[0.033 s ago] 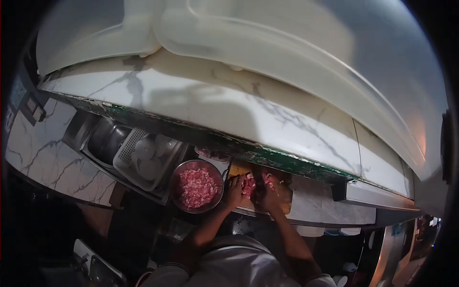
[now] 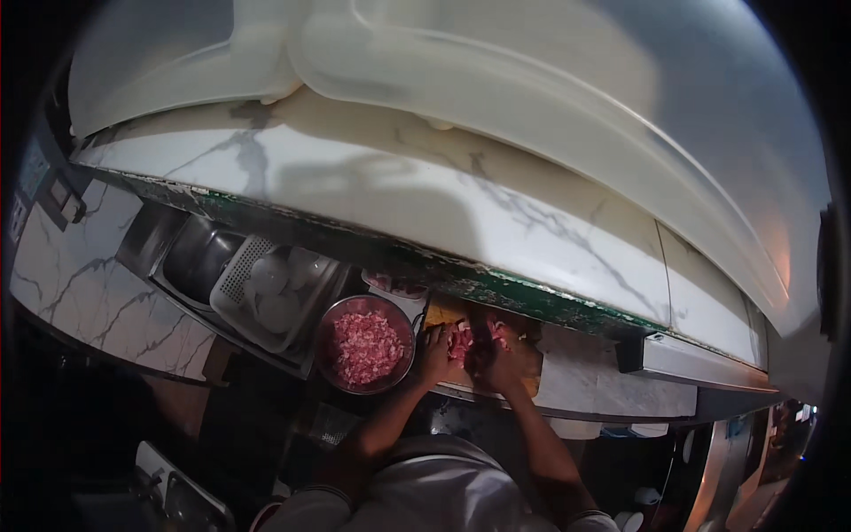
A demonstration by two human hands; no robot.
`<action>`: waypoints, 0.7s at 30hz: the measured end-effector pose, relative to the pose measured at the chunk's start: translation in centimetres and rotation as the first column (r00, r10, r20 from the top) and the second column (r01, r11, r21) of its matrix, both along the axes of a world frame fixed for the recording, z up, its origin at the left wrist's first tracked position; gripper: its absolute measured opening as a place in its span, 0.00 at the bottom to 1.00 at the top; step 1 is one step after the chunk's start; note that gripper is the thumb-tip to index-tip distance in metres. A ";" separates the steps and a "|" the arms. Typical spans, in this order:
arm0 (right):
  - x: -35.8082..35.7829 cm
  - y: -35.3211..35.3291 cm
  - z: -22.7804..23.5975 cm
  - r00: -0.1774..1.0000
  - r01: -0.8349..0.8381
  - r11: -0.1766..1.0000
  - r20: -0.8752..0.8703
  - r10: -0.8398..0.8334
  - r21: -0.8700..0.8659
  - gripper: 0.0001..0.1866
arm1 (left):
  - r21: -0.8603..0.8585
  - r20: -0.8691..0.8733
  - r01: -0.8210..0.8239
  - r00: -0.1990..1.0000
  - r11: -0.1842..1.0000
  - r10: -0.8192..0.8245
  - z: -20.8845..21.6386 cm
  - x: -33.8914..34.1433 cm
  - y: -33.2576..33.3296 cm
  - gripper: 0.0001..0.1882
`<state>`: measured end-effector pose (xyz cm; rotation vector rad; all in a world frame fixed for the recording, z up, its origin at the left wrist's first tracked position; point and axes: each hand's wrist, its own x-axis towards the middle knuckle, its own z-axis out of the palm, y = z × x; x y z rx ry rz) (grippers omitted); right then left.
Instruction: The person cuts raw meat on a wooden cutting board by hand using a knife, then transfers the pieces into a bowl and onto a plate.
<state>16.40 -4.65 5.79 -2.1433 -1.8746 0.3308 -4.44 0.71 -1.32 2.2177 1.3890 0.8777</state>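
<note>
Red meat pieces lie on a yellowish wooden cutting board. My left hand rests on the board at the meat's left side, its fingers stretched forward and slightly apart. In my right hand is a knife with a broad dark blade, which stands among the meat. Its handle is hidden by my closed fingers. Left of the board, a round metal bowl holds a heap of small chopped pink meat. Behind the bowl, more meat sits partly under the shelf edge.
A metal sink at the left contains a white perforated basket with pale round pieces. Above the board runs a marbled shelf with a chipped green edge, carrying large translucent tubs. Grey counter extends to the right.
</note>
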 end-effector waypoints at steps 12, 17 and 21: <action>-2.8 -1.9 5.8 0.989 0.075 0.993 -0.133 -0.062 0.092 0.27 | -0.056 -0.024 -0.037 0.999 0.998 0.035 0.6 0.4 0.9 0.30; -1.3 -2.7 -5.2 0.984 -0.079 0.973 0.173 0.041 0.217 0.26 | -0.081 -0.074 -0.067 0.995 0.994 0.061 -1.1 0.0 -2.5 0.39; -5.1 -1.6 0.0 0.995 -0.050 0.996 -0.088 0.043 -0.078 0.29 | -0.112 -0.046 -0.072 0.997 0.991 0.067 -2.7 -3.1 -3.0 0.42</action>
